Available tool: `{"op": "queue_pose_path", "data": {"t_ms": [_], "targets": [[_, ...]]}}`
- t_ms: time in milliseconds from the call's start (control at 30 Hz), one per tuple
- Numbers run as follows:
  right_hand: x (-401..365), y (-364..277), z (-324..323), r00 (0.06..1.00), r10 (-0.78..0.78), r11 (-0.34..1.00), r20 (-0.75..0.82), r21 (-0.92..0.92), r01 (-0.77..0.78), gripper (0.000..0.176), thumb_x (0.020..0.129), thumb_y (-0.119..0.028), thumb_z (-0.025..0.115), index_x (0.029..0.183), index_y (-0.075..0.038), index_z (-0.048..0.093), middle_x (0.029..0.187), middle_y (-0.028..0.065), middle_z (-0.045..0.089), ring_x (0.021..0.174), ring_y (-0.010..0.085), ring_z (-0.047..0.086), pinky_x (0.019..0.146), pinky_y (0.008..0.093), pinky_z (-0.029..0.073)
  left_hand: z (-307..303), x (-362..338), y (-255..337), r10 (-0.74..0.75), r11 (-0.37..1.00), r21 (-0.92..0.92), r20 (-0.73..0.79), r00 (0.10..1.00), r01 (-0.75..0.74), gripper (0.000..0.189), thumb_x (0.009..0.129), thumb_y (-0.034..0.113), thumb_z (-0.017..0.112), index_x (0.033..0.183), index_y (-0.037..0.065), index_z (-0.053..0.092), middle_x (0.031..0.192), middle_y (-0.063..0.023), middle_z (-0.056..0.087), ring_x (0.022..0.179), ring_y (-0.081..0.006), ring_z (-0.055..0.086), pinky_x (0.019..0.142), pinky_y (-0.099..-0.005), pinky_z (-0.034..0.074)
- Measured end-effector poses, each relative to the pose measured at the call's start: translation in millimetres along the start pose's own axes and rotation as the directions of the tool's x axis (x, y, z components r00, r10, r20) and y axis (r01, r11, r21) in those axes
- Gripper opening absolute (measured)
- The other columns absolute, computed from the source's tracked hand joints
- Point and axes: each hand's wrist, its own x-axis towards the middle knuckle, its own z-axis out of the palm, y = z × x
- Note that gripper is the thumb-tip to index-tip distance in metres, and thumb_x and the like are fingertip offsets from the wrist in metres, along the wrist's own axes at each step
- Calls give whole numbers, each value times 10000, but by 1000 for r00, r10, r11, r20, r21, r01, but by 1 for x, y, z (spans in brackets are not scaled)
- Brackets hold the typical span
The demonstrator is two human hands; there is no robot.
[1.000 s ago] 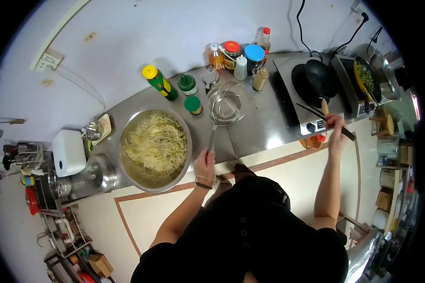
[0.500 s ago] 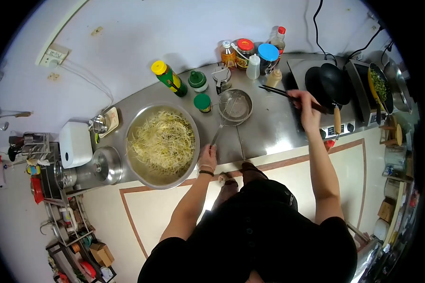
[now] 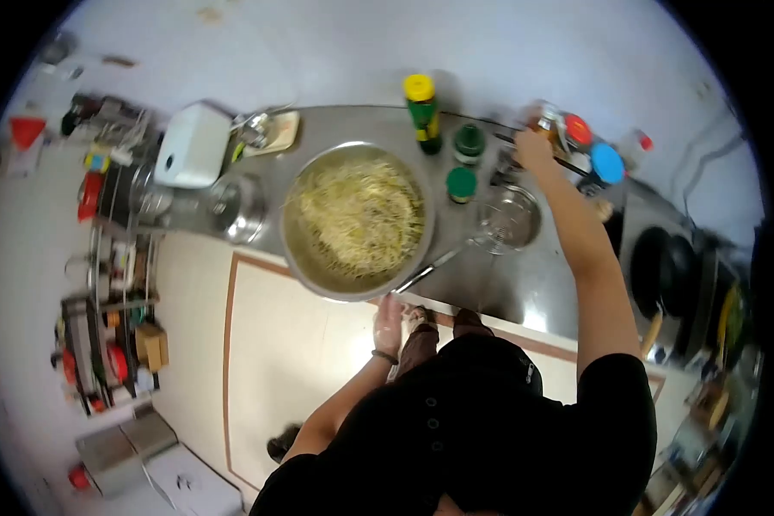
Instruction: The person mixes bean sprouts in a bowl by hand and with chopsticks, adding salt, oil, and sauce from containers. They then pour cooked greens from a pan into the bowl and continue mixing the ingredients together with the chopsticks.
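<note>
My right hand is closed around dark chopsticks, reaching over the back of the counter beside the bottles. My left hand is at the counter's front edge, just below the end of the strainer handle, with its fingers stretched out and seemingly nothing in them. The wire strainer lies on the counter with its handle pointing toward me. Left of it stands a large steel bowl of bean sprouts. A green-lidded jar is just behind the strainer.
Along the wall stand a yellow-capped green bottle, another green-topped container and a blue-lidded jar. A dark wok sits at the right. A white box-shaped appliance and a glass lid are at the left.
The view has turned leftward. My right hand has moved with the chopsticks from near the stove to the bottles at the back. My left hand has let go of the strainer handle.
</note>
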Motion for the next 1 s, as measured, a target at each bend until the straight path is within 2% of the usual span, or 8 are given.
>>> {"op": "queue_pose_path", "data": {"t_ms": [133,333,500,633,700,800,900,1000], "targets": [[11,5,3,990,-140,990,1,-22,140,222,692,-211,629,832,-39,638,887,171,628,864,326,611,741,414,499,-45,1,21,-303,839,-544,-447,842,14,492,910,311,453,1291,40,300,1134,-111,489,789,-187,556,622,-284,447],[-21,-79,-112,961,-274,817,-25,521,247,239,692,-213,600,797,2,595,787,188,615,734,330,597,666,392,476,-124,57,50,108,984,174,-728,677,29,428,857,167,517,1253,35,425,1303,-130,431,1059,-267,495,896,-370,397],[-28,-223,-80,785,-584,781,209,410,471,206,747,-169,561,830,13,611,825,192,619,785,317,606,693,395,482,-136,160,169,440,283,886,221,870,-368,335,813,80,496,1144,94,544,1202,-119,527,1088,-276,515,878,-366,434],[23,-279,-30,861,-471,868,192,277,413,211,770,-136,557,899,23,610,905,199,619,881,340,598,748,419,486,-135,264,179,577,-184,836,518,631,-517,362,807,79,522,1167,53,506,1235,-73,506,1065,-264,532,881,-363,442],[35,-285,-29,904,-380,903,195,292,316,228,783,-170,546,891,22,606,872,210,613,842,358,591,730,432,475,-129,275,191,109,-25,926,376,920,-376,300,815,111,505,1102,51,567,1165,-140,542,1081,-271,524,852,-374,454],[28,-273,-25,959,-246,919,142,349,184,253,807,-208,522,901,13,600,849,219,608,807,372,585,709,445,463,-131,284,143,-407,-256,766,469,784,-590,246,803,121,520,1017,40,609,1077,-148,586,1025,-285,557,838,-359,461],[-10,-251,-62,982,-154,895,111,437,91,314,853,-260,470,937,13,600,916,203,614,846,340,595,697,423,469,-166,232,142,-208,-85,584,782,588,-807,167,796,120,516,854,65,663,811,-145,636,839,-312,609,694,-405,495],[-59,-260,-112,969,124,626,212,741,-242,360,873,-322,472,940,4,608,831,177,617,783,337,597,674,407,460,-182,206,158,145,463,653,612,778,-600,153,780,160,537,847,92,657,795,-184,607,806,-327,589,687,-414,473]]}}
